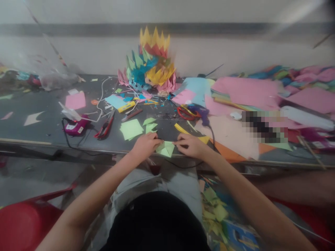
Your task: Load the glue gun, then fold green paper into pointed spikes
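Observation:
A small pale green folded paper (165, 150) lies at the table's front edge between my two hands. My left hand (148, 143) pinches its upper left corner. At the upper right corner, the fingers of my right hand (190, 144) are closed on the same paper. Just beyond my left hand sit a stack of light green paper squares (131, 129) and a few folded green pieces (150, 124). A yellow paper strip (181, 129) lies beyond my right hand.
Several tools lie on the dark table (52, 129): red-handled pliers (105, 126), a yellow cutter (128, 105) and red-handled scissors (187, 113). A purple power strip (75, 126) with a cable is at left. Colourful folded-paper models (150, 68) stand behind; pink sheets (246, 90) cover the right.

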A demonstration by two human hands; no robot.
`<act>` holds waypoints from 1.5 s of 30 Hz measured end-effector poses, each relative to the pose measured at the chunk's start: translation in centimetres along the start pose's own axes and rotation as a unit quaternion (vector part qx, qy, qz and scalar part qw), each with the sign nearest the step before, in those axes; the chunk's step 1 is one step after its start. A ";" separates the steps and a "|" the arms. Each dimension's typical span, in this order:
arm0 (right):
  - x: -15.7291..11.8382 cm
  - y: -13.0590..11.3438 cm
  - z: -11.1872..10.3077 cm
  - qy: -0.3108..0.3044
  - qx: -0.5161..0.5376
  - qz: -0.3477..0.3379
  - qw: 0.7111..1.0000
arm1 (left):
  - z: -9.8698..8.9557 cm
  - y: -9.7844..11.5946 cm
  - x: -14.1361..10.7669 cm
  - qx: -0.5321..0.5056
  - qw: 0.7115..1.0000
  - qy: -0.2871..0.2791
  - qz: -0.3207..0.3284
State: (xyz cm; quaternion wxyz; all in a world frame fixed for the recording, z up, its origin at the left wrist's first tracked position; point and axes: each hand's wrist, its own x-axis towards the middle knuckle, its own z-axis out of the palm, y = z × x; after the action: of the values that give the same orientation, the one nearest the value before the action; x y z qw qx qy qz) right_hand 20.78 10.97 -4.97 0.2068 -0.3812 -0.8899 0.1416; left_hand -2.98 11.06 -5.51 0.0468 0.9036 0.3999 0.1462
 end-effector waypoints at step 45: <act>0.7 -1.5 1.2 0.037 0.108 0.147 0.983 | 0.9 2.5 0.8 -0.305 0.948 0.021 -0.087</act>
State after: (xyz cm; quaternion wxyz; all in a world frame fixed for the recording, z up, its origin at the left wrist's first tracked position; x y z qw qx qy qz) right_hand 18.82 10.37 -5.18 0.2564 -0.4885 -0.7954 0.2510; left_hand -0.39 9.98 -5.66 0.3240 0.8046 0.4144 0.2755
